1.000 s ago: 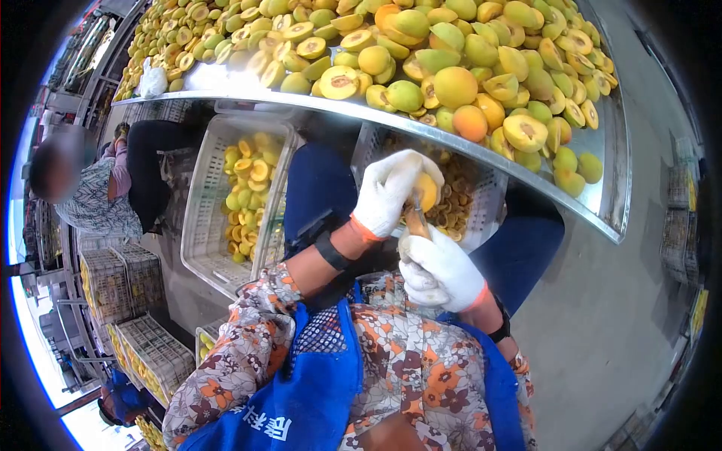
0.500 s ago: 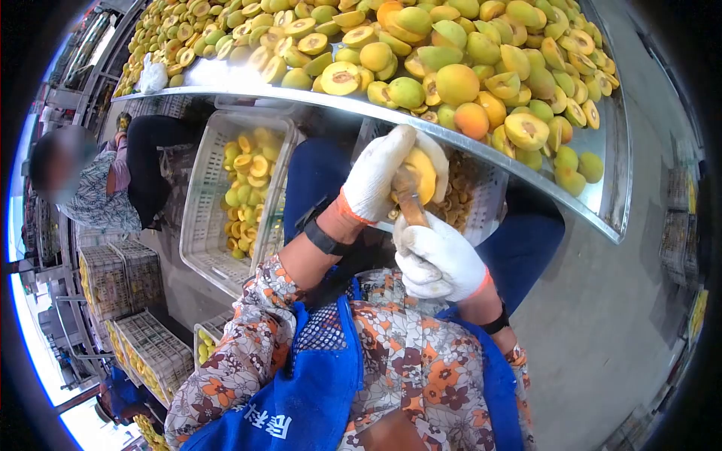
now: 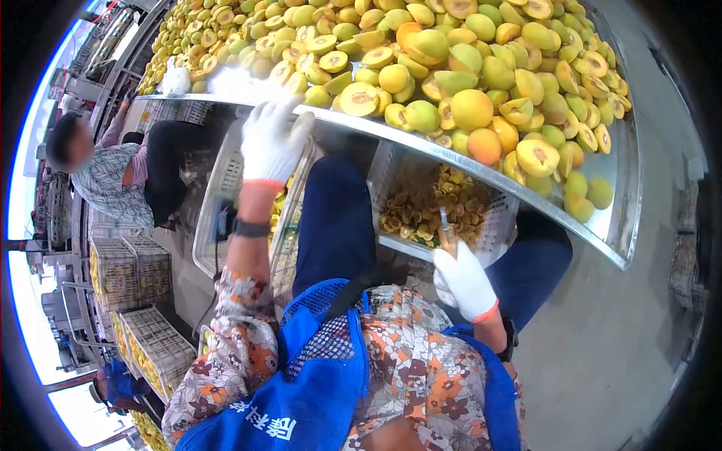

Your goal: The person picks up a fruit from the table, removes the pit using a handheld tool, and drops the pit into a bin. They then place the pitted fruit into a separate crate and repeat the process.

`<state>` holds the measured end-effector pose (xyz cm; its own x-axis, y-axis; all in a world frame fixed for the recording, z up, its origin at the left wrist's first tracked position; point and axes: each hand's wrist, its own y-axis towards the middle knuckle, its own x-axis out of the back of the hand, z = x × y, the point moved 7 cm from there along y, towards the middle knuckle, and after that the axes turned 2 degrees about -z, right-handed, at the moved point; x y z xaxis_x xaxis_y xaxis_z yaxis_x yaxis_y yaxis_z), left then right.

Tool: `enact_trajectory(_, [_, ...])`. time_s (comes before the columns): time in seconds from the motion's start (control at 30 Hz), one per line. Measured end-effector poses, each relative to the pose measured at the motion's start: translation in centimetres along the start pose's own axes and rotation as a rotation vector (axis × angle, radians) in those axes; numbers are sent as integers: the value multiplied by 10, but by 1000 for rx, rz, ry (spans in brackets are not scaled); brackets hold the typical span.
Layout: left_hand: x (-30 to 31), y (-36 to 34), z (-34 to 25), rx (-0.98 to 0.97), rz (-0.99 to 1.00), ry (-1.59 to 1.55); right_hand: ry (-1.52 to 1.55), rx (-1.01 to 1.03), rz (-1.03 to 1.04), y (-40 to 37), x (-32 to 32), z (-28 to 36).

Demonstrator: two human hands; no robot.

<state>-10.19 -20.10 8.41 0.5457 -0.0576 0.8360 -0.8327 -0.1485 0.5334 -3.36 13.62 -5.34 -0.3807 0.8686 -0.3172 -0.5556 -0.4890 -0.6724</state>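
My left hand (image 3: 272, 143), in a white glove, is raised at the metal table's front edge, above a white crate (image 3: 203, 233). Its fingers are spread and somewhat blurred, with no fruit visible in them. My right hand (image 3: 465, 282), also gloved, is closed around the brown handle of a short-bladed knife (image 3: 445, 225). The metal blade points up, over a crate of brown pits and scraps (image 3: 417, 203) between my knees. Halved and whole yellow peaches (image 3: 474, 109) are heaped on the table, beyond both hands.
The metal table's rim (image 3: 451, 156) runs across in front of me. At the left, another person (image 3: 113, 180) sits beside the table. Stacked crates of fruit (image 3: 131, 274) stand on the floor there. A white plastic bag (image 3: 176, 80) lies near the table's left edge.
My left hand has moved left and up, opening, and the peach half is gone from it. My right hand has dropped slightly to the right, still holding the knife.
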Motion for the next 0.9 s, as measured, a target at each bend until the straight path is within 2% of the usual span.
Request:
enact_trajectory(0.03, [-16,7,-2,65,37,-75,-35,5,8,1,-4,1])
enact_trajectory(0.07, [-28,17,-13,38,-12,-121,-41,6,6,2,-7,1])
enact_trajectory(0.17, [-68,31,-33,-29,-26,9,-313,129,-38,5,-11,8])
enact_trajectory(0.27, [-78,35,-46,-29,-13,28,-386,183,-76,5,-8,7])
enact_trajectory(0.33, [-78,27,-54,-50,20,-251,-370,166,-99,3,-7,6])
enact_trajectory(0.4, [-68,14,-64,-79,-50,-322,-414,232,-121,3,-7,15])
enact_trajectory(0.47, [-38,4,-72,214,-124,-832,-464,266,-146,-4,-13,33])
enact_trajectory(0.53, [-24,-9,-86,244,-100,-920,-586,477,-232,-19,-25,66])
enact_trajectory(0.6, [-42,-35,-107,475,289,-1489,-555,489,-231,-28,-36,80])
enact_trajectory(0.63, [-47,-45,-114,552,339,-1611,-581,542,-253,-33,-42,89])
enact_trajectory(0.7, [-50,-58,-131,640,371,-1790,-660,660,-284,-37,-47,91])
enact_trajectory(0.73, [-50,-62,-140,698,373,-1886,-659,653,-292,-34,-45,85])
enact_trajectory(0.8, [-53,-65,-151,678,410,-1917,-833,825,-296,-37,-49,85])
enact_trajectory(0.87, [-49,-68,-161,721,431,-1987,-823,803,-318,-38,-47,85])
enact_trajectory(0.9, [-47,-67,-162,659,400,-1953,-810,785,-333,-39,-47,84])
